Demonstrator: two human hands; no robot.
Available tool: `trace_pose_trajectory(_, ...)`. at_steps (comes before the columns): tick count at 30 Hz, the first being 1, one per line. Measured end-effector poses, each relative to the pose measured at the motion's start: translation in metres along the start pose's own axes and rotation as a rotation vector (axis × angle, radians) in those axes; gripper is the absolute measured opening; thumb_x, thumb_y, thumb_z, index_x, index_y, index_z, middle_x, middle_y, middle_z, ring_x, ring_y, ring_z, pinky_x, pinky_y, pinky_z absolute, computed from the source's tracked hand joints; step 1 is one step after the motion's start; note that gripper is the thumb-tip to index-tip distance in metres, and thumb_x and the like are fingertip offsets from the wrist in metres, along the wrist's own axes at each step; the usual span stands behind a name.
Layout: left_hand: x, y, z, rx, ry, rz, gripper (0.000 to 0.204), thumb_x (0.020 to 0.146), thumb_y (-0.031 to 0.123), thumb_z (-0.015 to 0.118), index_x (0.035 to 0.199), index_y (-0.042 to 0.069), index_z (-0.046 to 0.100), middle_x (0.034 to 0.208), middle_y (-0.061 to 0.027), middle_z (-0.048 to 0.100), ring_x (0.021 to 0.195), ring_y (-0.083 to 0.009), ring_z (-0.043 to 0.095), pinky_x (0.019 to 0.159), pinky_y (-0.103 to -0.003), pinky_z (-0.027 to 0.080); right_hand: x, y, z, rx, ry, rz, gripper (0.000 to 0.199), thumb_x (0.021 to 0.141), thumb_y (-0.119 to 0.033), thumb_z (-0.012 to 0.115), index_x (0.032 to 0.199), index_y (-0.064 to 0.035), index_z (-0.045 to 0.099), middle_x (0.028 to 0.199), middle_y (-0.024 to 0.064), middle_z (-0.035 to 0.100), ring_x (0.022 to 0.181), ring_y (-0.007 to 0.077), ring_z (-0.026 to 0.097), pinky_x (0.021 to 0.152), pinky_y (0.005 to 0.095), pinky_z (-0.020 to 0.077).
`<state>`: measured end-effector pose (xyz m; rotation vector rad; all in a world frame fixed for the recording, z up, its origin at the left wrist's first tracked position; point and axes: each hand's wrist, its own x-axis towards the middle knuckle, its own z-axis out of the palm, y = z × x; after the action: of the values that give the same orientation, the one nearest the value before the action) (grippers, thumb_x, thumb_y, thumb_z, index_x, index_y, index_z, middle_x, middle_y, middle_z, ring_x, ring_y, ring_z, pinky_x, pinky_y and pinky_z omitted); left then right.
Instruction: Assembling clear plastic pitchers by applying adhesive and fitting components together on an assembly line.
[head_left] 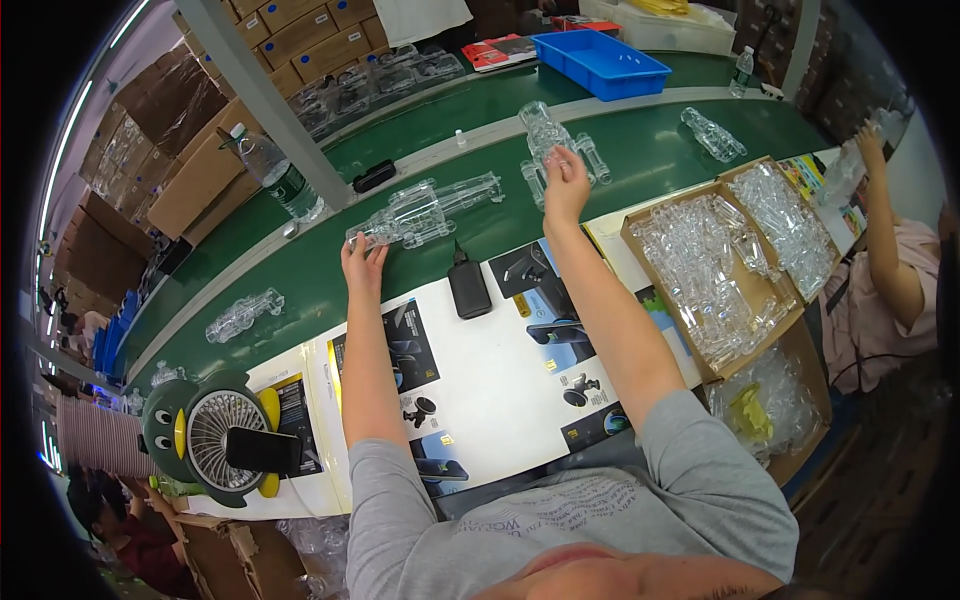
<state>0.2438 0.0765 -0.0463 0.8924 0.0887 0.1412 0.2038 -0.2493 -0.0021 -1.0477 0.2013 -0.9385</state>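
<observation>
Head view: L hand (362, 262) fingers closed on one end of clear plastic tray (425, 212) lying on green belt (640, 150); R hand (565, 182) spread flat, touching second clear tray (550, 140) further along belt. Box of clear trays (715, 265) at right looks full, a few trays on belt, so prob early/mid batch w/ most left

Factory packing line. Green conveyor belt (620, 160) runs just beyond both hands, carrying clear plastic blister trays (430, 210). Right of the hands, an open cardboard carton (700, 370) full of the same trays. Stacked brown boxes (300, 35) and a blue bin (600, 62) beyond the belt. Another worker (890, 270) sits far right.
</observation>
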Motion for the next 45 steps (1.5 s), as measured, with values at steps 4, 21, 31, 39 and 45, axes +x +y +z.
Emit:
trace_pose_trajectory(4, 0.008, -0.019, 0.022, 0.002, -0.008, -0.046, 0.039, 0.084, 0.015, 0.06, 0.112, 0.003, 0.037, 0.098, -0.0145, 0.051, 0.092, -0.0353, 0.056, 0.081, -0.048, 0.05, -0.027, -0.064, -0.017, -0.005, -0.061, -0.045, 0.019, 0.087, -0.005, 0.052, 0.105, -0.0014, 0.052, 0.095, 0.0078, 0.062, 0.088, 0.0148, 0.06, 0.076, 0.0227, 0.0443)
trace_pose_trajectory(21, 0.043, -0.05, 0.022, 0.727, 0.09, -0.057, 0.044, 0.081, 0.043, 0.059, 0.1, 0.004, 0.051, 0.088, -0.0077, 0.058, 0.062, -0.02, 0.058, 0.048, -0.03, 0.048, -0.068, -0.063, -0.085, -0.012, -0.099, 0.112, 0.016, 0.086, -0.01, 0.056, 0.099, -0.0034, 0.052, 0.081, 0.0072, 0.064, 0.07, 0.0065, 0.052, 0.062, 0.0192, 0.0389)
trace_pose_trajectory(31, 0.044, -0.022, -0.004, 1.349, 0.249, 0.18, 0.056, 0.076, 0.052, 0.059, 0.103, 0.002, 0.054, 0.09, -0.0144, 0.056, 0.079, -0.0266, 0.055, 0.071, -0.038, 0.045, -0.071, -0.081, -0.081, 0.12, -0.138, 0.271, 0.014, 0.085, -0.008, 0.056, 0.098, -0.0043, 0.052, 0.083, 0.0054, 0.063, 0.068, 0.007, 0.052, 0.061, 0.0183, 0.0398)
trace_pose_trajectory(39, -0.081, 0.011, 0.054, 0.99, 0.009, 0.566, 0.032, 0.087, 0.025, 0.054, 0.11, 0.004, 0.047, 0.099, -0.009, 0.051, 0.078, -0.0145, 0.05, 0.065, -0.026, 0.042, -0.071, -0.092, -0.086, 0.141, -0.274, 0.478, 0.021, 0.083, -0.008, 0.057, 0.103, -0.0057, 0.049, 0.096, 0.0099, 0.064, 0.085, 0.0135, 0.06, 0.069, 0.022, 0.0446)
trace_pose_trajectory(45, -0.179, 0.058, 0.041, 0.831, -0.098, 0.547, 0.024, 0.091, 0.015, 0.046, 0.111, 0.002, 0.046, 0.105, -0.0074, 0.051, 0.075, -0.0075, 0.051, 0.057, -0.019, 0.041, -0.088, -0.114, -0.074, 0.12, -0.597, 0.526, 0.021, 0.085, -0.011, 0.053, 0.104, -0.0037, 0.049, 0.097, 0.0137, 0.063, 0.084, 0.018, 0.063, 0.07, 0.0231, 0.0478)
